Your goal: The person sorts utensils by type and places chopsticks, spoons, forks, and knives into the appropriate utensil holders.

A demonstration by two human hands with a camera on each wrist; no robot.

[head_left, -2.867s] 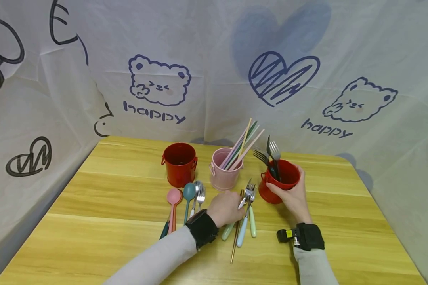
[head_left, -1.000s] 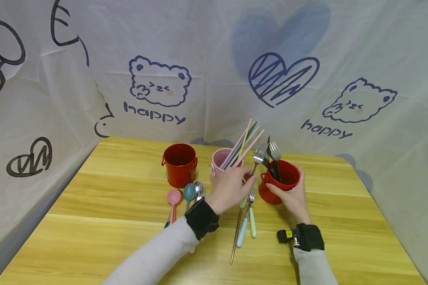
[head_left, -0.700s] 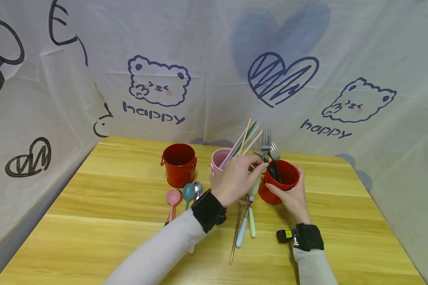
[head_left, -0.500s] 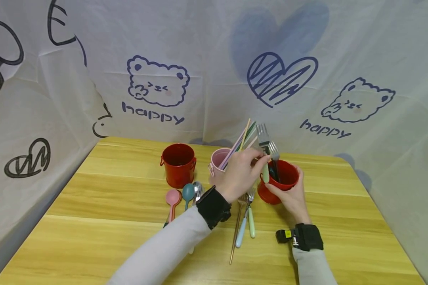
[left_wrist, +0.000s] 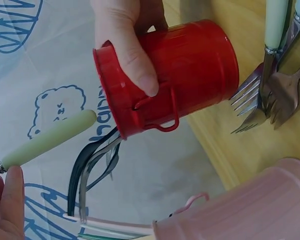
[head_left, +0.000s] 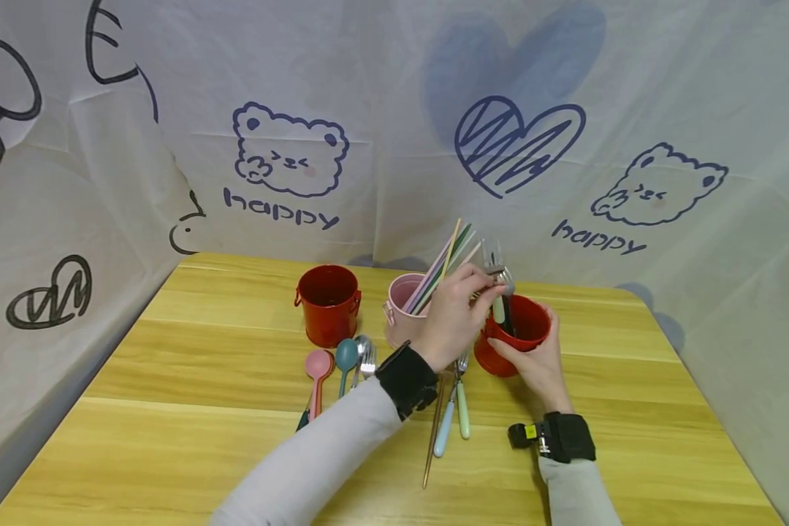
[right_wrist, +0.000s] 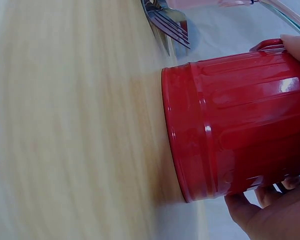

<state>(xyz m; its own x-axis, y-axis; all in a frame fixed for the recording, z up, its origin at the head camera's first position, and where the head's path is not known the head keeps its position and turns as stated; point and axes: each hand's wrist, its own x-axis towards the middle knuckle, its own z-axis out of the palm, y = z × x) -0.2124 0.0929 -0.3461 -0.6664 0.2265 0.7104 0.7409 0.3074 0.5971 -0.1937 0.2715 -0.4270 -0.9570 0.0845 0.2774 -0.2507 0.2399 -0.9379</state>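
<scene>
My left hand (head_left: 456,310) pinches a fork near its neck, tines up, over the right-hand red bucket (head_left: 493,359). The fork's light green handle (left_wrist: 50,140) points toward the bucket's mouth; in the left wrist view its tip is just outside the rim. My right hand (head_left: 540,369) grips that bucket around its side, thumb near the rim. Dark and silver cutlery (left_wrist: 85,170) leans out of the bucket. On the table below lie several forks, among them one with a green handle (head_left: 463,416), one with a blue handle (head_left: 444,431) and a copper-coloured one (head_left: 430,453).
A pink bucket (head_left: 404,329) with several thin coloured sticks (head_left: 443,267) stands left of the held bucket. Farther left is another red bucket (head_left: 332,314). In front of it lie a pink spoon (head_left: 318,364), a teal spoon (head_left: 346,355) and a silver fork (head_left: 368,361).
My left hand has lifted the green-handled fork from the pile, carried it up and right, and tilted its handle down toward the red bucket. The right hand keeps its grip in place.
</scene>
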